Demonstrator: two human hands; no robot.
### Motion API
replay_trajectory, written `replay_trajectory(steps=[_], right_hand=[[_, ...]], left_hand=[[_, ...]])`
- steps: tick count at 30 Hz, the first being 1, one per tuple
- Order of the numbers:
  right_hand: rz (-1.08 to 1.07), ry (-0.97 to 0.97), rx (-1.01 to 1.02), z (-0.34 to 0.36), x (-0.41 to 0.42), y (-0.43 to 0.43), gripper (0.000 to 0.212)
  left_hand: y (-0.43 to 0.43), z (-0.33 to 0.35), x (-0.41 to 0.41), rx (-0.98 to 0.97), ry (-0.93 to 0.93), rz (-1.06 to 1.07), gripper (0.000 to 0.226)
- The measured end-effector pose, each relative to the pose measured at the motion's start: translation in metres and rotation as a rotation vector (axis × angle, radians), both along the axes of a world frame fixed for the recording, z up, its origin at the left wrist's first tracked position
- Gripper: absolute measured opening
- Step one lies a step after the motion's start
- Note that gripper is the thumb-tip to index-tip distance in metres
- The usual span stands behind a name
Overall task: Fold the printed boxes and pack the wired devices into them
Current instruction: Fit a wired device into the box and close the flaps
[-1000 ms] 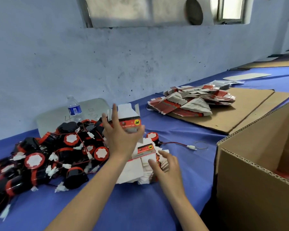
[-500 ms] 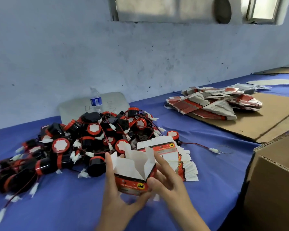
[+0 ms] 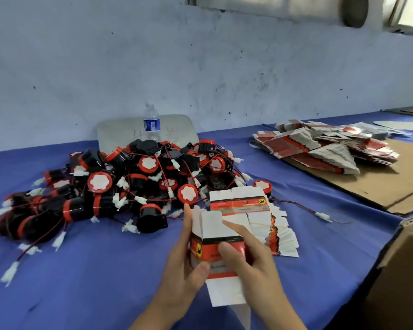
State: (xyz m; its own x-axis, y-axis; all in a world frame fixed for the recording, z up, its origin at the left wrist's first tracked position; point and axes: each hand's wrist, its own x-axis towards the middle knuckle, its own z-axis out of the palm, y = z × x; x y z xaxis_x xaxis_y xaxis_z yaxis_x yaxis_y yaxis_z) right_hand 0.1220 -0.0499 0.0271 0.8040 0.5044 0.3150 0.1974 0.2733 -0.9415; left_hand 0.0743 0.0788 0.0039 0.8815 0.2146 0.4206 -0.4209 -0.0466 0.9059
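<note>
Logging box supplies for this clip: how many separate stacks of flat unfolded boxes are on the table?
2: a small stack just behind the hands, and a big heap on the cardboard sheet at far right. More may lie outside the frame.

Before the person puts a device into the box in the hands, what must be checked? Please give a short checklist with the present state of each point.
1. Box held by both hands: ok, left hand and right hand grip it.
2. Top flaps open: ok, they stand up.
3. Bottom closed: not ok, a white flap hangs loose below.
4. Devices within reach: ok, the pile lies just beyond the box.
5. A hand free to pick a device: not ok, both hold the box.
6. Wires untangled: cannot tell, they cross in the pile.
</note>
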Motion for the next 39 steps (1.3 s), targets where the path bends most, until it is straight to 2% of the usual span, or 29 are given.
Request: replay_trajectory(steps=[3, 7, 11, 15, 18, 20, 24, 29, 35, 39], right_hand=[[-0.084, -0.046, -0.013, 0.006, -0.001, -0.001, 0.019], [-0.196, -0.113, 0.028, 0.008, 0.002, -0.007, 0.014], [-0.087, 0.004, 0.097, 0.006, 0.0, -0.009, 0.022], [-0.041, 0.075, 0.155, 0.008, 0.002, -0.011, 0.053], [-0.073, -0.064, 0.054, 0.011, 0.003, -0.013, 0.04], [-0.108, -0.128, 0.014, 0.011, 0.002, -0.011, 0.029], [-0.142, -0.136, -0.005, 0.008, 0.0, -0.008, 0.023], [-0.151, -0.09, 0.15, 0.004, -0.008, -0.008, 0.04], [-0.188, -0.129, 0.169, 0.0, -0.008, -0.006, 0.035], [-0.182, -0.144, 0.158, -0.002, -0.009, -0.006, 0.037]], left_hand=[[-0.002, -0.007, 0.001, 0.017, -0.036, -0.023, 0.088], [-0.007, -0.009, 0.004, 0.136, -0.08, -0.005, 0.081], [-0.007, -0.006, 0.004, 0.321, -0.213, 0.135, 0.073], [-0.009, -0.006, 0.001, 0.49, -0.36, 0.198, 0.077], [-0.01, -0.004, 0.0, 0.563, -0.436, 0.224, 0.072], [-0.011, -0.004, 0.001, 0.578, -0.479, 0.243, 0.062], [-0.011, -0.004, 0.0, 0.586, -0.495, 0.225, 0.052], [-0.013, -0.006, 0.002, 0.613, -0.535, 0.278, 0.033], [-0.013, -0.004, 0.002, 0.627, -0.538, 0.313, 0.038], [-0.011, -0.003, 0.0, 0.654, -0.534, 0.311, 0.031]])
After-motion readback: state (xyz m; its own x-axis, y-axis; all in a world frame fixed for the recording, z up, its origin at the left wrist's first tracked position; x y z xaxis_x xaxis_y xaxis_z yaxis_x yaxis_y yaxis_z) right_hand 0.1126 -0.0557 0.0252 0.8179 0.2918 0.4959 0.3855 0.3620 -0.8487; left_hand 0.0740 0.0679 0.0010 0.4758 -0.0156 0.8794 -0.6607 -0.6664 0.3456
